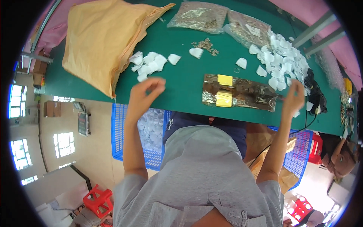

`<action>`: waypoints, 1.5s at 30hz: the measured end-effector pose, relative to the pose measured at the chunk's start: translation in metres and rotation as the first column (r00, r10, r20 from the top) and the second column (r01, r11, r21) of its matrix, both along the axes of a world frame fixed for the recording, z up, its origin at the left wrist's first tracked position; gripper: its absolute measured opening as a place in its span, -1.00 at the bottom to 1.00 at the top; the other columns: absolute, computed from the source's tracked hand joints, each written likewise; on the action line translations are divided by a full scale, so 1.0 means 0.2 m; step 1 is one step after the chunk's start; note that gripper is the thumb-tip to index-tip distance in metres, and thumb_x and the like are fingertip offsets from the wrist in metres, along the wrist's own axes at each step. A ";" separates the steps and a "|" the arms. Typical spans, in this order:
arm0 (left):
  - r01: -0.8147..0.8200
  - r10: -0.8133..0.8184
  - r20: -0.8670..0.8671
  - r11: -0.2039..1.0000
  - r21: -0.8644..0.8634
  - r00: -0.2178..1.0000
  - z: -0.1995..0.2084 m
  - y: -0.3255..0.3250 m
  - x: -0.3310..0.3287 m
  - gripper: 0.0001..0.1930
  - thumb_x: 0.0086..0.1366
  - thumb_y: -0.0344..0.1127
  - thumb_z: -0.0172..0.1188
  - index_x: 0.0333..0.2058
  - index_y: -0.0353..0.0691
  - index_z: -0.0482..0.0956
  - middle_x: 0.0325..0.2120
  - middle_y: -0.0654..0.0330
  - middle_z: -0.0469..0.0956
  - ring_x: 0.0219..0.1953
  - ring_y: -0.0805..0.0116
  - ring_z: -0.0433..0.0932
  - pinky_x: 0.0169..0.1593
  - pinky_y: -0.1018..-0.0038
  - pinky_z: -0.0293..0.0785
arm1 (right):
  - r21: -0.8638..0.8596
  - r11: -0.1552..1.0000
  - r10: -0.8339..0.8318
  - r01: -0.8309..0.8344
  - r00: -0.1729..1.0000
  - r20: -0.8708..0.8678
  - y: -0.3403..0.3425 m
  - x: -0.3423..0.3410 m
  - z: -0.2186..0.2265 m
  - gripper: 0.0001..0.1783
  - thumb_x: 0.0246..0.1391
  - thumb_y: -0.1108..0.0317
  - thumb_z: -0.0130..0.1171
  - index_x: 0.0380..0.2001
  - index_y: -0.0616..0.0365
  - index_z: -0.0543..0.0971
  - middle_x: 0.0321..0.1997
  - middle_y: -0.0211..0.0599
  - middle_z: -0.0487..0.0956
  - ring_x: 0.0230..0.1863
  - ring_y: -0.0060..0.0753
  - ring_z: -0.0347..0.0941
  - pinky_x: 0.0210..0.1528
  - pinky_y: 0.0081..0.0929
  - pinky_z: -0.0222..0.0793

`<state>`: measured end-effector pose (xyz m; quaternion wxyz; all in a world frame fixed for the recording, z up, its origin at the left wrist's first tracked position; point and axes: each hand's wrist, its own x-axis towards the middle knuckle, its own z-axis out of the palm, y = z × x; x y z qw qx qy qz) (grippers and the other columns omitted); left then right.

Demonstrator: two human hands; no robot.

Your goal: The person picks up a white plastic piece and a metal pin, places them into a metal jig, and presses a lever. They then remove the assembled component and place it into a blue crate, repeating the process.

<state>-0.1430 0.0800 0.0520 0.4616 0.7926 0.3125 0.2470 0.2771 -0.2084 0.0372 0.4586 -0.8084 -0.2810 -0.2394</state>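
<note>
Reaching over the green tabletop [181,89], the left hand [143,94] bends at the wrist toward the right, its fingers curled and its thumb below them with a narrow gap between; blur hides whether the tips pinch anything. To its right, between both hands, lies the metal clamp fixture [242,90] on its film-wrapped board. Its long axis runs sideways from hand to hand, slightly aslant: the end with two yellow pads [224,99] faces the left hand and sits a little farther from the body, while the other end points to the right hand [295,100]. That hand is raised upright on its forearm, fingers upward and bunched, just beside the fixture's right end; blur again leaves its grip impossible to tell. Just beyond the left hand is a small group of white toothed pieces [152,63]; beyond the right hand spreads a larger white heap [281,60], with a black cable bundle [315,92] to its right.
</note>
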 end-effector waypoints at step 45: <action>0.251 -0.270 0.016 0.912 0.325 0.963 -0.17 -0.36 0.71 -0.29 0.17 -0.46 0.46 0.28 -0.22 0.36 -0.05 0.08 0.62 0.13 0.08 0.48 0.24 0.20 0.38 | -0.065 0.345 0.792 -0.936 0.328 -0.514 0.46 -0.43 0.12 -0.69 0.09 0.40 0.35 -0.08 0.18 0.58 -0.18 -0.25 0.73 -0.11 -0.07 0.68 -0.06 -0.26 0.56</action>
